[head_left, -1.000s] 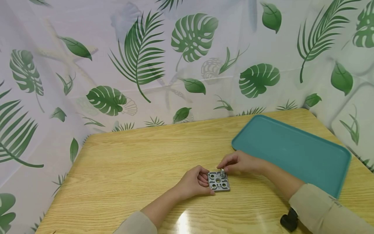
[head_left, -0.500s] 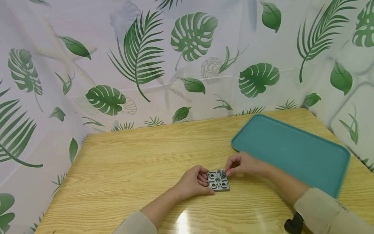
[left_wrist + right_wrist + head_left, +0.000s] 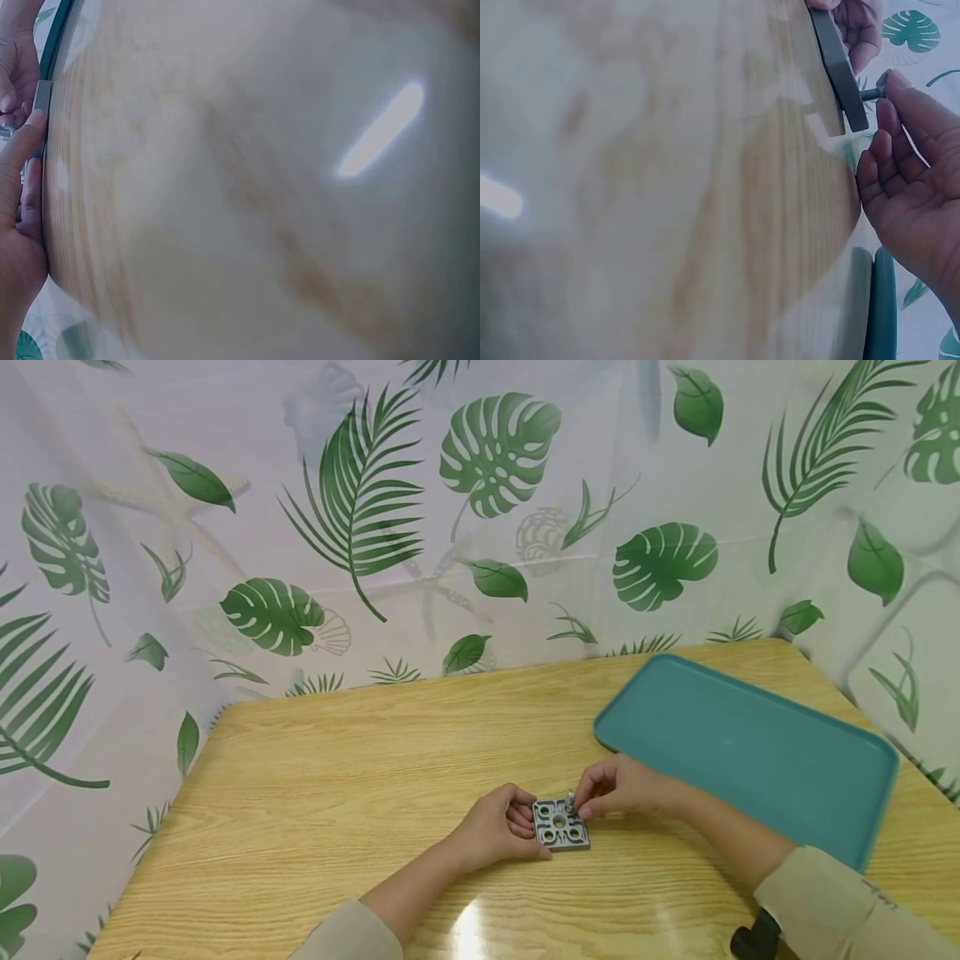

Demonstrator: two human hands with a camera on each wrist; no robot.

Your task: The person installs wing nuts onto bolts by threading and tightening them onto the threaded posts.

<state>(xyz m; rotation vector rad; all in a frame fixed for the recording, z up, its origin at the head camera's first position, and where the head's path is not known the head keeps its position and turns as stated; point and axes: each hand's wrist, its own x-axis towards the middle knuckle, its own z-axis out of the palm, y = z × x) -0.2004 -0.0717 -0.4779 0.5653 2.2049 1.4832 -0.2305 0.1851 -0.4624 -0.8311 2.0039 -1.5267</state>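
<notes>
Tray (image 3: pixel 750 743), teal, rectangular, at right on the worktop (image 3: pixel 337 777), wood-grained. Backdrop (image 3: pixel 585 460), pale, leaf-printed, beyond the far edge.

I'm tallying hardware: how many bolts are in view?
1: a bolt at the far right corner of the metal plate, pinched by the right hand. Others may be hidden by the hands.

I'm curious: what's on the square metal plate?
A bolt stands at one corner of the plate; right fingers partly cover it. The spot beneath the bolt is hidden.

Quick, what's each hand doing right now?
Left hand: holding the square metal plate.
Right hand: pinching the small bolt at the plate's corner.
</notes>
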